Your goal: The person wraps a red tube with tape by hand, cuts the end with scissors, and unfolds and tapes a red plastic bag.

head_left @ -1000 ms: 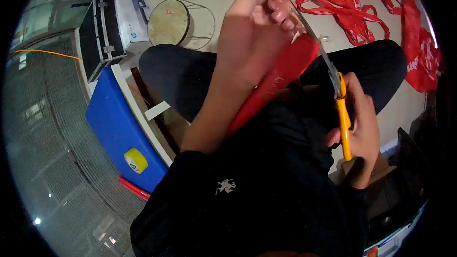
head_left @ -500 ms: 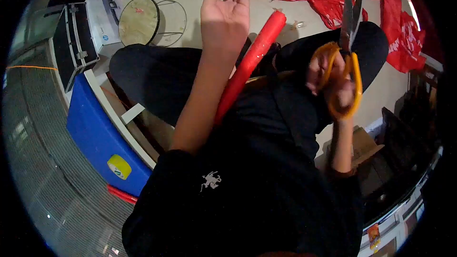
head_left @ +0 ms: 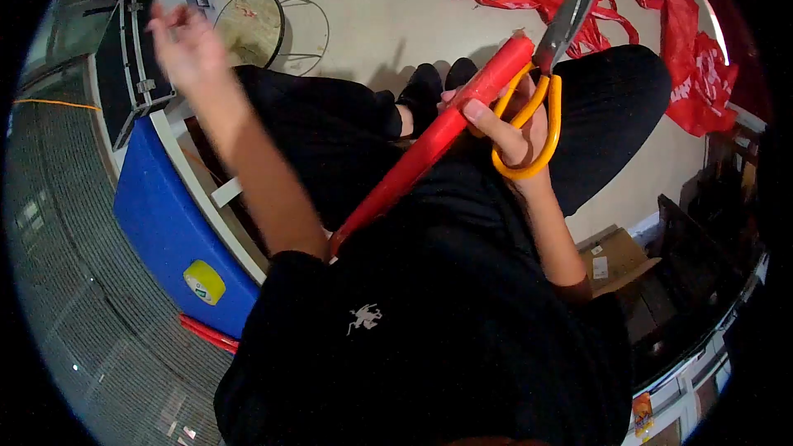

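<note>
My right hand (head_left: pixel 516 134) is closed around yellow-handled scissors (head_left: pixel 549 91), with its thumb pressed on a long red tube-like roll (head_left: pixel 429 147). The scissors' metal blades point up and away, close together. The roll lies slanted across my lap, its far end beside the scissors and its near end by my left forearm. My left hand (head_left: pixel 190 48) is raised at the upper left, in front of the white box and near the round stool. Motion blurs it, but its palm shows, the fingers look loosely apart, and I see nothing in them.
Red plastic bags (head_left: pixel 694 74) lie on the floor ahead and to the right. A round stool (head_left: pixel 248 29), a black case (head_left: pixel 124 74) and a white box (head_left: pixel 178 0) stand at left. Yellow tape (head_left: pixel 204 282) sits on a blue surface (head_left: pixel 165 219). A cardboard box (head_left: pixel 615 260) is at right.
My left hand has swung left, away from the roll's far end. My right hand has come inward with the scissors and now grips the red roll too. The scissors' blades have tilted to the right.
</note>
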{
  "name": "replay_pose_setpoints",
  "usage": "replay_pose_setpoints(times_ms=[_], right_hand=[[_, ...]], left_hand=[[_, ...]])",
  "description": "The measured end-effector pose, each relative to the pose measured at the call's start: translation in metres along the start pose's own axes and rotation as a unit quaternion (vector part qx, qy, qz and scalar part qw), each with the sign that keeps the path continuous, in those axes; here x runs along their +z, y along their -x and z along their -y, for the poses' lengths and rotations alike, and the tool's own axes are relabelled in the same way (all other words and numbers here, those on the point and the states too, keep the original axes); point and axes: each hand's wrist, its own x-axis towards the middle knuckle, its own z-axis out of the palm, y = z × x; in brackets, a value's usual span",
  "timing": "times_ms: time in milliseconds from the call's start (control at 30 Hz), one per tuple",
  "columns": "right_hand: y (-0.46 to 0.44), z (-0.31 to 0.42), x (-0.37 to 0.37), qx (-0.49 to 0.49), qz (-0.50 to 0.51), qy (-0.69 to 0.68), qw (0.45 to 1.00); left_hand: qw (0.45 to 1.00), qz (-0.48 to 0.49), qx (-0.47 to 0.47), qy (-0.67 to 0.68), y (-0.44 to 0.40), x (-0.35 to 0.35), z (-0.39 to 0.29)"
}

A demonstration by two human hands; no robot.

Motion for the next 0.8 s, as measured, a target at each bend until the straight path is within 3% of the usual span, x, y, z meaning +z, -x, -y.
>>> replay_pose_setpoints(times_ms=[33, 67, 100, 167, 200, 233, 267, 300, 333, 400, 533, 600, 700, 733, 800], right_hand=[[-0.001, -0.002, -0.002, -0.011, 0.017, -0.002, 1.000], [-0.001, 0.000, -0.002, -0.011, 0.021, -0.001, 1.000], [-0.002, 0.003, -0.003, -0.002, 0.052, -0.018, 0.998], [-0.006, 0.006, -0.003, 0.000, 0.085, -0.037, 0.996], [-0.006, 0.008, -0.003, -0.009, 0.110, -0.041, 0.993], [-0.005, 0.010, -0.004, -0.017, 0.134, -0.043, 0.990], [-0.005, 0.013, -0.005, -0.028, 0.158, -0.043, 0.986], [-0.005, 0.018, -0.004, -0.009, 0.172, -0.041, 0.984], [-0.003, 0.021, -0.004, -0.013, 0.174, -0.038, 0.984], [-0.005, 0.025, -0.001, -0.033, 0.210, -0.020, 0.977], [-0.003, 0.033, 0.012, -0.042, 0.226, -0.008, 0.973], [-0.004, 0.036, 0.013, -0.038, 0.251, 0.038, 0.967], [-0.003, 0.035, 0.013, -0.048, 0.296, 0.031, 0.954], [-0.002, 0.033, 0.012, -0.043, 0.298, 0.032, 0.953], [-0.002, 0.031, 0.015, -0.052, 0.284, -0.017, 0.957]], left_hand=[[0.984, -0.023, 0.054, -0.167, -0.026, -0.019, -0.041], [0.960, -0.014, 0.064, -0.274, -0.014, 0.005, -0.068], [0.889, -0.062, 0.117, -0.438, -0.013, 0.003, -0.107], [0.770, -0.130, 0.186, -0.596, -0.013, -0.015, -0.190], [0.685, -0.090, 0.198, -0.695, -0.013, -0.038, -0.247], [0.564, -0.094, 0.180, -0.800, -0.005, -0.042, -0.291], [0.286, -0.106, 0.174, -0.936, 0.006, -0.041, -0.327], [0.326, -0.131, 0.108, -0.930, 0.009, -0.050, -0.359], [0.154, -0.123, 0.092, -0.976, 0.010, -0.068, -0.400], [-0.004, -0.180, 0.061, -0.982, 0.038, -0.042, -0.389], [0.033, -0.251, 0.031, -0.967, 0.041, -0.055, -0.400], [0.398, 0.000, 0.229, -0.888, 0.006, -0.123, -0.431], [0.601, 0.097, 0.045, -0.792, 0.040, 0.018, -0.232], [0.576, 0.135, 0.021, -0.806, 0.066, 0.070, -0.163], [0.666, 0.195, -0.063, -0.718, 0.117, 0.140, -0.060]])
